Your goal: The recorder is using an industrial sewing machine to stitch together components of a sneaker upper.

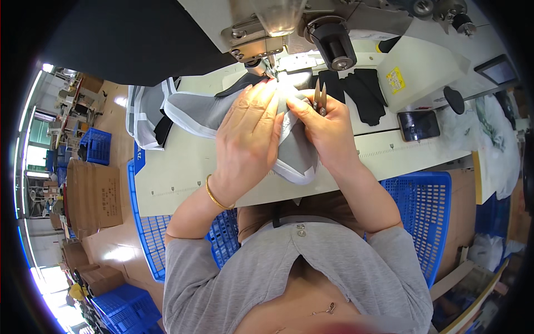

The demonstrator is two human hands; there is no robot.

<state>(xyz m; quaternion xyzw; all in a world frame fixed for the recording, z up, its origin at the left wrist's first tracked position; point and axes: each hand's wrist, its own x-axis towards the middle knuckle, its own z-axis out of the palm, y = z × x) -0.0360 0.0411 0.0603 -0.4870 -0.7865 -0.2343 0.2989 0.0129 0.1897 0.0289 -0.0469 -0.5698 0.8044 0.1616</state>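
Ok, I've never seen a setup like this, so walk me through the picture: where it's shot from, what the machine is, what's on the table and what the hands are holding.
There is no robot here. The picture comes from a wide camera worn on a person's head, looking down, so straight edges bend near the rim. The forearms rising from the bottom are the person's own. At the top is a sewing machine on a pale work table. The left hand lies flat on a grey fabric piece with white edging, pressing it down near the needle. The right hand holds small thread snips, blades pointing up. Black fabric pieces, a white box and a phone lie to the right. Blue plastic crates stand below the table.
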